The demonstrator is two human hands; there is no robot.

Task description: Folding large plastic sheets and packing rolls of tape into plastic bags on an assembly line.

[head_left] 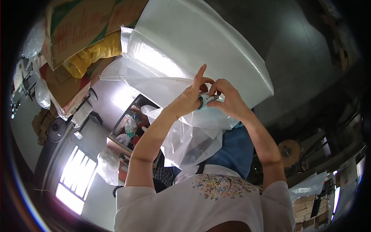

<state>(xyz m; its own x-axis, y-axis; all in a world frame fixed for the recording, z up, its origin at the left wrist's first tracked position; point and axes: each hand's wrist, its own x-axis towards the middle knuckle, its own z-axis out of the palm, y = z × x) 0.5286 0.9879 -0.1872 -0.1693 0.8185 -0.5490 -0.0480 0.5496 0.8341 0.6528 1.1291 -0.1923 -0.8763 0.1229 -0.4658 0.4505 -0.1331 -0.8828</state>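
A small roll with a teal rim (204, 101), which looks like adhesive tape, sits between my hands. My left hand (190, 96) is closed around its left side, the index finger pointing up and away. From the right, my right hand (232, 101) pinches the roll's edge with thumb and bent fingers. Whether a loose end of tape is between them is too small to tell. Beneath and beyond both hands spreads a large translucent plastic sheet (205, 42). Its loose folds (185, 141) hang down toward my lap, over blue cloth (237, 149).
Cardboard boxes (77, 29) stand at the far left, with yellow plastic (94, 54) against them. An open bin or drawer of mixed items (131, 125) lies left of my left forearm. A brown disc-shaped roll (289, 153) is to the right, and stacked cardboard (307, 212) at lower right.
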